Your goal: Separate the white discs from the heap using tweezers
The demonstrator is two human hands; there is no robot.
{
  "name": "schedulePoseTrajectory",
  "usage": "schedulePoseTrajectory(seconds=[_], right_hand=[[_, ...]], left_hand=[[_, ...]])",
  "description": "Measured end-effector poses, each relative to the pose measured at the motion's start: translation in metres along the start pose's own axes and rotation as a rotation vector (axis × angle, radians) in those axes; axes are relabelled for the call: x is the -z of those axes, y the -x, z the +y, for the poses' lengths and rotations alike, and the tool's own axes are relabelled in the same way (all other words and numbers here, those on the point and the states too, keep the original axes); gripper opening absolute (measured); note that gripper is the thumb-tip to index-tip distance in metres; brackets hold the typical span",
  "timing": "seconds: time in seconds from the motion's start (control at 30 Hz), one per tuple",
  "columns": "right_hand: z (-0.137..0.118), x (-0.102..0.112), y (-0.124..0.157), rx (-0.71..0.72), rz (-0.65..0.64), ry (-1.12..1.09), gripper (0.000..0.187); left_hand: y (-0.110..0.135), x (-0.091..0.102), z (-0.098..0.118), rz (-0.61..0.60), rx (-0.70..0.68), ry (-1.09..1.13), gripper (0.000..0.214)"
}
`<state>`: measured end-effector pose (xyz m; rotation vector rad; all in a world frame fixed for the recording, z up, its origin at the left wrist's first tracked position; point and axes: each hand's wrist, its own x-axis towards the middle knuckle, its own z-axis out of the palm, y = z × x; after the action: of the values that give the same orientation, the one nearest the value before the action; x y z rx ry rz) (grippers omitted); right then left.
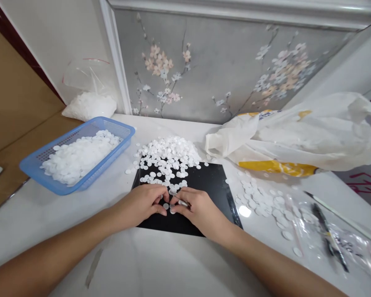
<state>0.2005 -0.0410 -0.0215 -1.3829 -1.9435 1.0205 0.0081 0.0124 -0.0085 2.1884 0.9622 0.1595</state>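
Observation:
Small round white discs [176, 148] are heaped at the back of a black board [210, 181] and spill forward over it. Over the board's front left, my left hand [148, 201] is curved, its thumb and fingers apart around a loose disc [166, 206]. My right hand [198, 208] faces it a little way off. Its fingers are closed on a thin, light-coloured tool [183, 203], mostly hidden, whose kind I cannot make out. Beneath its fingertips lies another disc, partly covered.
A blue plastic basket [100, 169] of white discs stands left, with a clear bag [89, 106] of white material behind. A white plastic bag [297, 136] lies right. Scattered discs [259, 198], a pen [329, 235], a thin white rod [343, 218] and clear bags lie in front of it.

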Motion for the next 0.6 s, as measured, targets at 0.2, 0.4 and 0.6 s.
schedulePoseTrajectory(seconds=[0.2,0.4,0.6], right_hand=[[0.003,0.001,0.000,0.027,0.050,0.048,0.012],[0.006,0.010,0.000,-0.111,0.065,-0.237,0.005],[-0.003,0.007,0.003,-0.055,-0.022,-0.066,0.011]], left_hand=[[0.001,0.008,0.001,-0.066,-0.010,0.050,0.014],[0.004,0.008,0.008,-0.028,-0.042,0.017,0.003],[0.003,0.006,0.004,-0.019,-0.039,0.030,0.007]])
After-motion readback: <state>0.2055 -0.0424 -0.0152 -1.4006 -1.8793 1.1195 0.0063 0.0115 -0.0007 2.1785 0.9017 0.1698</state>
